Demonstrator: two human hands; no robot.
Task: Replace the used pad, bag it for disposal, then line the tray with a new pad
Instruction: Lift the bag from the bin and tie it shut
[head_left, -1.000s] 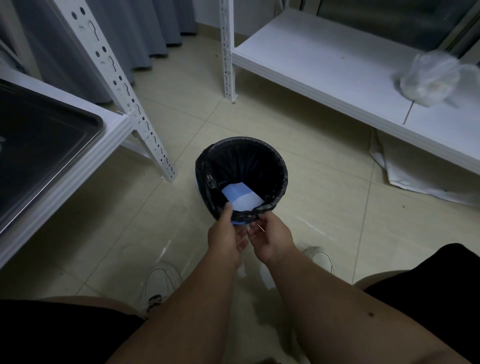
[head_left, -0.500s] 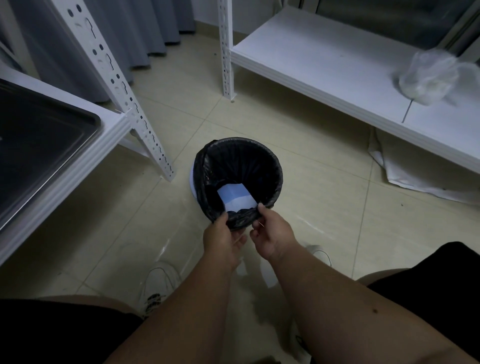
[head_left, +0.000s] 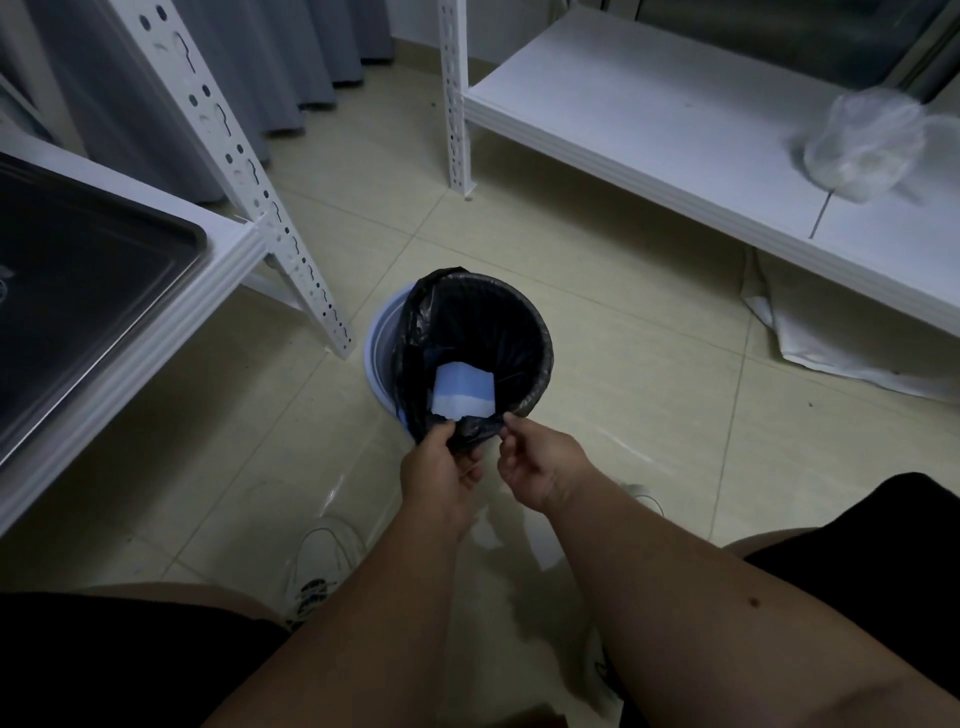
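Observation:
A black bin bag (head_left: 488, 322) lines a small blue bin (head_left: 378, 348) on the tiled floor. Inside it lies the folded blue-and-white used pad (head_left: 464, 391). My left hand (head_left: 441, 475) pinches the bag's near edge, which is lifted off the bin's left rim. My right hand (head_left: 540, 462) pinches the same near edge just to the right. A dark metal tray (head_left: 93, 270) sits on the white shelf at the left.
White shelving posts (head_left: 249, 176) stand left and behind the bin. A low white shelf (head_left: 675, 130) at the right holds a clear plastic bag (head_left: 867, 145). White sheet material (head_left: 841, 338) lies under that shelf. My shoes (head_left: 322, 561) and knees are below.
Both hands have pulled the bag's near edge up and inward. The bag's left side has come off the bin, showing the blue rim.

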